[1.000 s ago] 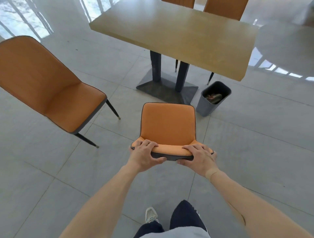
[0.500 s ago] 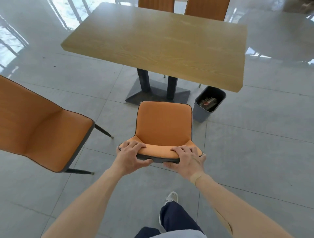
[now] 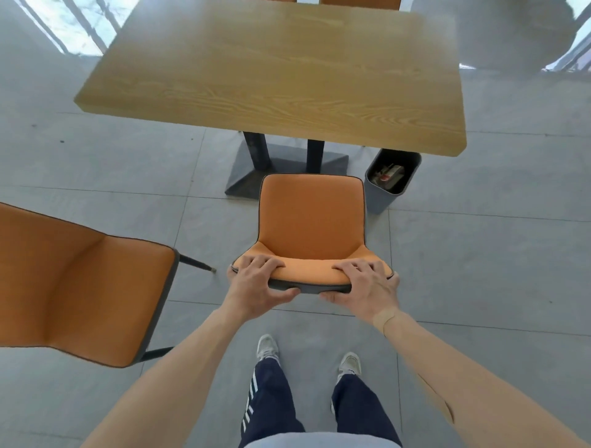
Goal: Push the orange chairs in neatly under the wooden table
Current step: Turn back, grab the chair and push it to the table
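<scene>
An orange chair (image 3: 311, 220) stands in front of me, facing the wooden table (image 3: 271, 73), its seat front close to the table's dark pedestal base (image 3: 284, 166). My left hand (image 3: 256, 284) grips the left end of its backrest top and my right hand (image 3: 367, 287) grips the right end. A second orange chair (image 3: 80, 281) stands at my left, turned sideways and away from the table. Across the table, the top of another orange chair (image 3: 359, 2) shows at the far edge.
A grey waste bin (image 3: 388, 182) with rubbish inside sits on the floor under the table's near right corner, just right of the held chair. The floor is grey tile. My two feet (image 3: 307, 355) stand right behind the chair.
I have stepped forward with the chair in both hands. The chair and I are closer to the table, and the side chair now lies further back at my left.
</scene>
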`<act>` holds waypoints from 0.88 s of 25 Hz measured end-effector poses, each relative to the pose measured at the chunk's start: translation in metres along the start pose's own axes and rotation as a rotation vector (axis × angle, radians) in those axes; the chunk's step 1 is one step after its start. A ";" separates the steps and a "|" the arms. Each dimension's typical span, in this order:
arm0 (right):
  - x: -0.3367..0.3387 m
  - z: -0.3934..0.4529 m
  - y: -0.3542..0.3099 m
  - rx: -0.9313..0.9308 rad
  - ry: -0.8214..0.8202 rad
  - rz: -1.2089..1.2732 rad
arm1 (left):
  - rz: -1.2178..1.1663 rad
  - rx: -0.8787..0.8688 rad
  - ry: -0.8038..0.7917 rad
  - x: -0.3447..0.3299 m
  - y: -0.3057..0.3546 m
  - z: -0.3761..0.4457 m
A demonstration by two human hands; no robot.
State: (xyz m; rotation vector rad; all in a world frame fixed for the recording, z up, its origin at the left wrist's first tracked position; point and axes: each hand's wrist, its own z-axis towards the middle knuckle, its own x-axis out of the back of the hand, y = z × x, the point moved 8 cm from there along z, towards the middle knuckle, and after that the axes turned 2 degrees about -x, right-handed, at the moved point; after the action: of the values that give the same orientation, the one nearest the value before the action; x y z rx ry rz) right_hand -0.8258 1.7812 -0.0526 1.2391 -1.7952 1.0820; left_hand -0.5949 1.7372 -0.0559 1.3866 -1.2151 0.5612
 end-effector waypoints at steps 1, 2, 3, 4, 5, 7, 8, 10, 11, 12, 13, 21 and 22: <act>0.001 0.002 -0.001 -0.015 0.006 0.013 | -0.002 -0.019 0.000 0.001 -0.002 0.003; 0.002 0.003 -0.004 -0.035 0.014 0.025 | -0.003 -0.034 -0.011 0.002 -0.005 0.006; 0.002 0.002 -0.005 -0.055 0.015 0.038 | -0.001 -0.043 -0.026 0.001 -0.006 0.008; 0.001 0.001 -0.006 -0.073 0.013 0.051 | -0.001 -0.049 -0.039 -0.001 -0.008 0.009; 0.000 -0.001 -0.007 -0.092 0.014 0.064 | -0.005 -0.058 -0.048 -0.002 -0.009 0.008; 0.001 -0.009 -0.011 -0.129 0.026 0.070 | -0.010 -0.074 -0.075 -0.003 -0.010 0.008; 0.002 -0.014 -0.015 -0.147 0.034 0.061 | -0.014 -0.076 -0.103 -0.002 -0.010 0.008; 0.001 -0.025 -0.024 -0.181 0.053 0.019 | -0.030 -0.080 -0.170 -0.004 -0.010 0.009; 0.001 -0.031 -0.029 -0.193 0.057 -0.005 | -0.034 -0.078 -0.210 -0.005 -0.012 0.009; 0.001 -0.037 -0.033 -0.201 0.050 -0.025 | -0.027 -0.076 -0.248 -0.004 -0.013 0.009; 0.001 -0.043 -0.038 -0.201 0.029 -0.036 | -0.018 -0.075 -0.274 -0.003 -0.015 0.007; 0.022 -0.085 -0.072 -0.040 -0.060 0.013 | -0.135 0.062 -0.248 0.046 -0.038 -0.061; 0.022 -0.093 -0.082 0.006 -0.072 0.010 | -0.146 0.108 -0.249 0.054 -0.045 -0.079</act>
State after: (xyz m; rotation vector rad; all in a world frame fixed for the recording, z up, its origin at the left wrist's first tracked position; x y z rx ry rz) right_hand -0.7472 1.8414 0.0252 1.2884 -1.8550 1.0617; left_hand -0.5118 1.7827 -0.0094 1.6593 -1.2818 0.3635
